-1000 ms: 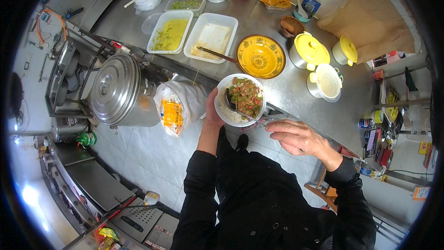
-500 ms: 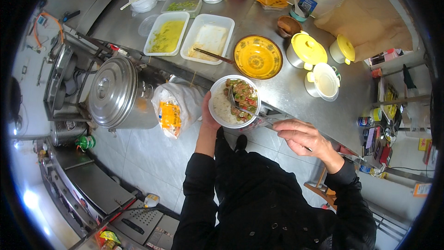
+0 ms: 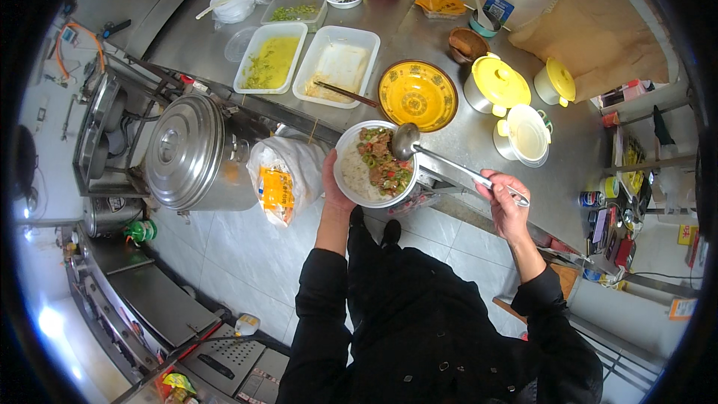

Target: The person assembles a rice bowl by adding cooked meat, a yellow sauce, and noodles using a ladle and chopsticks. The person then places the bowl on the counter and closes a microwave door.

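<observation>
My left hand point(image 3: 336, 181) is closed on the left side of a white bowl point(image 3: 345, 189), held just off the counter's front edge. White rice point(image 3: 358, 167) fills its left part, and chopped meat with green and red peppers point(image 3: 390, 173) covers the right. My right hand point(image 3: 504, 203) grips the handle of a metal ladle point(image 3: 406, 139). The ladle's head, turned with its round back upward, is at the bowl's upper right rim. Behind the bowl stands a yellow patterned dish point(image 3: 416, 93), and a wooden stick with a dark end point(image 3: 345, 93) leans from a white tub point(image 3: 357, 42) onto the dish's left.
Another tub point(image 3: 277, 45) holds yellow liquid with green bits. Pots with yellow lids point(image 3: 500, 80) and an open pot point(image 3: 521, 133) stand at the right of the steel counter point(image 3: 479, 153). To the left are a large lidded pot point(image 3: 183, 153) and a white bag point(image 3: 288, 168).
The ladle has risen out of the food and turned over toward the bowl's upper right rim. My right hand has moved slightly right and up; the bowl stays nearly in place.
</observation>
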A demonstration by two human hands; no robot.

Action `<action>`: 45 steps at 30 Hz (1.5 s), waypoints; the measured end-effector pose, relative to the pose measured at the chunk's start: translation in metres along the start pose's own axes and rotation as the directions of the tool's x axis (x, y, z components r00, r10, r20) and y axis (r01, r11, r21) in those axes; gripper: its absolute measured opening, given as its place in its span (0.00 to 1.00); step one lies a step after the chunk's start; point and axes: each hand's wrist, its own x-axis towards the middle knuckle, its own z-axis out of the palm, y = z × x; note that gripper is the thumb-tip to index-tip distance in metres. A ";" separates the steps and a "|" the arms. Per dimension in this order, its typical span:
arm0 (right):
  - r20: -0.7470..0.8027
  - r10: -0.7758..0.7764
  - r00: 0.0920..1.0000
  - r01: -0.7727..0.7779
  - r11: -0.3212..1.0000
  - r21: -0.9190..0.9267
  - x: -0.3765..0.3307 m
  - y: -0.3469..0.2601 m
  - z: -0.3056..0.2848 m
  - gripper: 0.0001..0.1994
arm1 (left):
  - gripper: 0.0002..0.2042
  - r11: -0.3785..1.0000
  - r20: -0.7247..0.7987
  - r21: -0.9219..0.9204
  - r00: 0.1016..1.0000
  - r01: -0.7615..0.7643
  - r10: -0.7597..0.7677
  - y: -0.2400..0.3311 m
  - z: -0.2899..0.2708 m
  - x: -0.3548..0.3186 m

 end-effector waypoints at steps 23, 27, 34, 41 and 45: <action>0.144 -0.007 0.990 0.034 0.982 -0.188 -0.015 -0.016 0.010 0.10 | 0.35 0.998 0.099 0.057 0.994 0.030 -0.035 -0.008 0.019 -0.002; 0.471 -0.123 0.874 0.367 0.801 -0.473 -0.011 -0.022 0.049 0.09 | 0.33 0.997 0.072 0.059 0.996 0.050 -0.054 -0.012 0.017 0.000; 0.547 -0.173 0.819 0.476 0.737 -0.480 -0.010 -0.019 0.059 0.08 | 0.31 0.998 0.017 0.059 1.000 0.018 -0.019 -0.018 0.010 -0.003; 0.474 -0.123 0.872 0.389 0.761 -0.519 -0.011 -0.014 0.061 0.09 | 0.29 0.999 0.064 0.006 0.997 0.033 -0.034 -0.017 0.005 -0.004; 0.448 -0.135 0.884 0.379 0.766 -0.519 -0.010 -0.010 0.059 0.09 | 0.31 0.998 0.032 0.048 0.999 0.039 -0.040 -0.018 0.002 -0.003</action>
